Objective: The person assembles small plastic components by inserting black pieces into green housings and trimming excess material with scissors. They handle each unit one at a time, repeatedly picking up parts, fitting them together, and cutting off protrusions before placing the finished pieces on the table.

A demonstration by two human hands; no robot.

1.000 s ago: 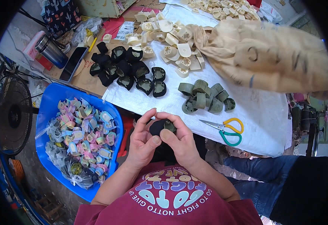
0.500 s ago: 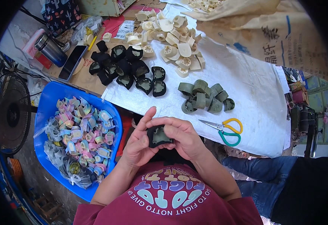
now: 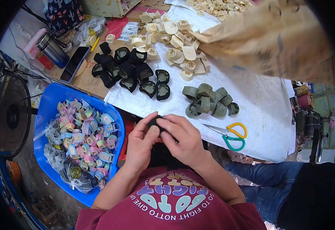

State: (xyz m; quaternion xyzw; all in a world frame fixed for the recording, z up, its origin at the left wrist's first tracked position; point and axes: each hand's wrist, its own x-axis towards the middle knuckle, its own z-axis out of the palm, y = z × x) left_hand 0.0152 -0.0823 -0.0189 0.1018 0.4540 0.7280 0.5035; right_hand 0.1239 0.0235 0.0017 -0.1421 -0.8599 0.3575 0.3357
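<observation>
In front of my chest, I hold a small shoe heel block with a black covering [image 3: 154,121] between both hands. My left hand [image 3: 138,147] pinches it from the left, thumb on the near side. The fingers of my right hand [image 3: 183,138] press on its top and right side, hiding most of it. Beyond my hands, several black-covered heel blocks [image 3: 127,70] with greenish hollow faces lie grouped on the table. To the right sits a small heap of bare green heel blocks [image 3: 204,103]. Scissors [image 3: 228,134] with yellow and green handles lie near the table edge.
Cream heel blocks [image 3: 171,27] are piled at the back, partly beside a large brown sack [image 3: 267,42]. A blue basket [image 3: 41,142] of pastel pieces stands lower left, near a fan [image 3: 12,115]. A phone [image 3: 74,64] and tumbler [image 3: 52,50] lie far left. Someone's jeans-clad legs [image 3: 267,180] show at right.
Between my hands the black-covered heel block has turned, so its hollow green face no longer shows. My fingers have closed in around it. The brown sack has shifted, uncovering more cream pieces at the back.
</observation>
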